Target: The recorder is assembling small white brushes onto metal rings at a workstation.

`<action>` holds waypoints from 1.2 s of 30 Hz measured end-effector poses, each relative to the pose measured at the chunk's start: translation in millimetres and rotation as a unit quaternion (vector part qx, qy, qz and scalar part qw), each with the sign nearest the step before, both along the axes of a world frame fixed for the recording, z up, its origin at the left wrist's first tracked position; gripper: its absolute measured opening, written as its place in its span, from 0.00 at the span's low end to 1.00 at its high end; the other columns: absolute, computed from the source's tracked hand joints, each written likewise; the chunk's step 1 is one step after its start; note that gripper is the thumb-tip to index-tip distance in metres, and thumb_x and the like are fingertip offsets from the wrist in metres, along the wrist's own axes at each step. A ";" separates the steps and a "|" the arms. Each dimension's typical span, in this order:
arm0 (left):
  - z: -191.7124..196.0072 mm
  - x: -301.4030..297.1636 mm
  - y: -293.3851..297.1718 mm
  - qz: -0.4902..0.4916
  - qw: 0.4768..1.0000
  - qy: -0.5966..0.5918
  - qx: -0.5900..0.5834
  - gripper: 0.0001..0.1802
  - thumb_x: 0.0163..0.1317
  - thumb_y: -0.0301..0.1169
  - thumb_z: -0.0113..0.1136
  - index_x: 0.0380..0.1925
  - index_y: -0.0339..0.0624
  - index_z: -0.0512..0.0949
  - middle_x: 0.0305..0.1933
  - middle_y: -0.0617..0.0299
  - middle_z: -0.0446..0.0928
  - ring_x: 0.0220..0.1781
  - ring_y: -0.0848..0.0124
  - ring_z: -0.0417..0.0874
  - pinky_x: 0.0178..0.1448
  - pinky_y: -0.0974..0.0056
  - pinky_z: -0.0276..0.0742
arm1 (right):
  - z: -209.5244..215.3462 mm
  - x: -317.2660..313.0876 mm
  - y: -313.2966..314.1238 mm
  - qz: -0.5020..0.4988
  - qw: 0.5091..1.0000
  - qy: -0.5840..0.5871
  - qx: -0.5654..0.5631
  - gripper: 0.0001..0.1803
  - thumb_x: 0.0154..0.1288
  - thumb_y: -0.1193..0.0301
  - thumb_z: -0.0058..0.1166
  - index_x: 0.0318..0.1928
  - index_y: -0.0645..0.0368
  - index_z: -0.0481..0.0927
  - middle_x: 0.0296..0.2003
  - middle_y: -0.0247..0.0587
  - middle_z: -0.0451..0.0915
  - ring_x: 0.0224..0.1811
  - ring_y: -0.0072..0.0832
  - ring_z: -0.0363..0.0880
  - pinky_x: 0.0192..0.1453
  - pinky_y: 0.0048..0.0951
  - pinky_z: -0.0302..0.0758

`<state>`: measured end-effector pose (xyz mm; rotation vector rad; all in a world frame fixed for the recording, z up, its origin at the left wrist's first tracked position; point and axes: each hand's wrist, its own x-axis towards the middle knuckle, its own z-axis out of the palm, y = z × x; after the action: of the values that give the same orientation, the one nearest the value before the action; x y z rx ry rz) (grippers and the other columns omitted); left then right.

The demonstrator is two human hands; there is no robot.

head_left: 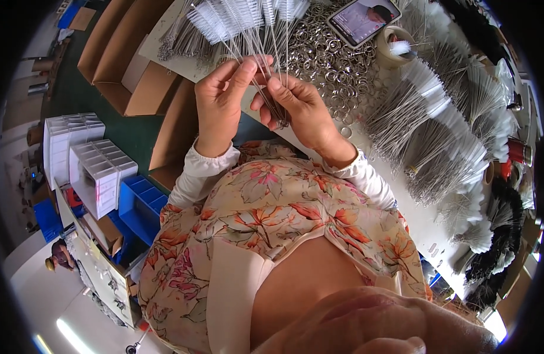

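Observation:
Thin wire brushes (230,22) with white bristles fan upward from between my hands, above the near edge of the table. My left hand (220,105) pinches their wire stems between thumb and fingers. Lower down the same stems, my right hand (307,109) is closed round them, thumb on top. The looped wire ends (282,124) gather just below the right hand's fingers. Behind the hands lies a heap of shiny metal split rings (337,74). Whether a ring is in my fingers is hidden.
On the table, a phone (364,22) and a tape roll (390,52) lie beyond the rings. Several brush bundles (416,97) pile up at right; more stems (180,44) lie far left. Cardboard boxes (145,91), white crates (100,177) and blue bins (139,203) stand left.

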<state>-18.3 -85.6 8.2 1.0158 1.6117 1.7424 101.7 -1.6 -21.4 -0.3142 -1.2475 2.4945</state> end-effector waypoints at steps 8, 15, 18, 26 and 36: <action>-0.4 -0.1 -1.1 -0.002 1.000 -0.018 0.004 0.19 0.70 0.35 0.42 0.45 0.27 0.74 0.47 0.47 0.77 0.42 0.66 0.81 0.47 0.65 0.77 | -6.0 -1.3 3.5 0.019 0.999 0.028 -0.029 0.20 0.73 0.60 0.38 0.50 0.65 0.73 0.35 0.41 0.80 0.28 0.22 0.78 0.31 0.23 0.76; -0.5 2.9 0.5 0.019 0.998 -0.060 0.027 0.19 0.70 0.33 0.42 0.48 0.25 0.72 0.44 0.47 0.79 0.42 0.68 0.81 0.48 0.67 0.76 | -4.3 0.2 6.6 0.037 0.998 0.029 -0.045 0.21 0.73 0.60 0.38 0.50 0.65 0.73 0.38 0.42 0.79 0.32 0.24 0.78 0.37 0.26 0.79; -3.5 -0.3 -0.3 0.023 0.998 -0.044 0.029 0.19 0.69 0.31 0.41 0.49 0.24 0.72 0.45 0.45 0.79 0.42 0.67 0.81 0.49 0.66 0.75 | -3.1 -0.4 8.3 0.051 0.997 0.025 -0.060 0.22 0.72 0.58 0.37 0.50 0.66 0.72 0.40 0.44 0.79 0.35 0.27 0.78 0.40 0.29 0.79; -2.1 -1.4 -1.1 0.022 0.997 -0.059 0.038 0.19 0.67 0.28 0.39 0.48 0.21 0.71 0.44 0.43 0.78 0.43 0.65 0.81 0.51 0.65 0.75 | -10.6 -1.3 10.9 0.094 0.986 0.079 -0.110 0.22 0.73 0.60 0.36 0.54 0.67 0.68 0.46 0.48 0.77 0.40 0.32 0.79 0.46 0.34 0.78; -2.2 -0.1 -1.5 0.037 0.992 -0.088 0.088 0.17 0.67 0.27 0.40 0.47 0.22 0.71 0.44 0.43 0.78 0.44 0.60 0.81 0.51 0.63 0.76 | -6.4 2.1 19.8 0.155 0.974 0.115 -0.115 0.24 0.68 0.77 0.37 0.64 0.69 0.57 0.56 0.54 0.69 0.51 0.35 0.76 0.55 0.37 0.74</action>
<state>-18.4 -87.1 6.0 0.8641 1.4216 1.9935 103.7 18.2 -27.8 0.1271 -0.9786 2.8456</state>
